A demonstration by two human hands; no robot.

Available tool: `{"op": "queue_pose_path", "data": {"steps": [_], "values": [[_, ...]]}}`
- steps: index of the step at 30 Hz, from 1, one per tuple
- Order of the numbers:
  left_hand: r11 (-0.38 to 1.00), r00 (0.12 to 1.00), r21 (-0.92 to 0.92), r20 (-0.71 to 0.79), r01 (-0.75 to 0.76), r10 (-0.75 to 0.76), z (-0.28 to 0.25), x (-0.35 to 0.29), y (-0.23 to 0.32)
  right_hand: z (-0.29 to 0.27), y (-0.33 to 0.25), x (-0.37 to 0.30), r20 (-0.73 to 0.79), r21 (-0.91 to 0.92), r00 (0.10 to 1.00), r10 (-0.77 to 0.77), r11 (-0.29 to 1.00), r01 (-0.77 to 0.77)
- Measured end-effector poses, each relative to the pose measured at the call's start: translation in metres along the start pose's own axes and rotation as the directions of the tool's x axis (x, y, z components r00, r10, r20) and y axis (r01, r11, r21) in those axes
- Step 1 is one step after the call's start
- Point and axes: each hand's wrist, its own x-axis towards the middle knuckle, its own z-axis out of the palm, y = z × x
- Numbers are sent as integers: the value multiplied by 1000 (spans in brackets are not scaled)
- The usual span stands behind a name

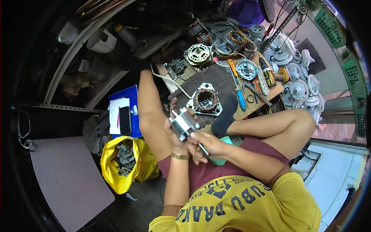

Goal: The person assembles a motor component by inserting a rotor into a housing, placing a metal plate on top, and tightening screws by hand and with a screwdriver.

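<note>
- Our left hand (pixel 176 131), wrist raised, fingers curled, cradles the silver cylindrical metal motor part (pixel 184 124) above our lap.
- Our right hand (pixel 206 144) pinches a slim metal tool (pixel 203 149) beside it.

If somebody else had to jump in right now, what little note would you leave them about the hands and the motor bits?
Left hand: holds the silver metal motor part up over the lap.
Right hand: grips a thin metal tool, fingertips touching the part's lower edge.
Nearby: an open motor stator with copper windings lies on the dark mat just ahead. Screwdrivers and other motor housings lie on the wooden board beyond. A yellow bag of metal parts sits on the left.
Done: the silver part is apart from the stator.
Left: cannot tell from this view; the hidden side of the part is not visible.
</note>
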Motion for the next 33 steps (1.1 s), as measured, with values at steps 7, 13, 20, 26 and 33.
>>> {"op": "queue_pose_path", "data": {"steps": [7, 13, 20, 26, 33], "values": [[993, 999, 110, -28, 34, -31, -2, 11, 6, 9, -12, 3, -90, -474, 992, -89, 880, 36], [751, 974, 657, -207, 67, 94, -17, 17, 8, -26, -19, 16, -143, -948, 943, -299, 315, -44], [503, 970, 864, -126, 5, 206, -17, 24, 9, -40, -23, 20, -93, -996, 926, -365, 36, -86], [972, 999, 234, -33, 39, -32, 9, 11, 9, 1, -5, 2, -33, -393, 994, -103, 916, 82], [999, 987, -41, 163, 5, 1, 4, 17, 5, 20, 8, 10, 55, -190, 998, -4, 982, 14]]}}
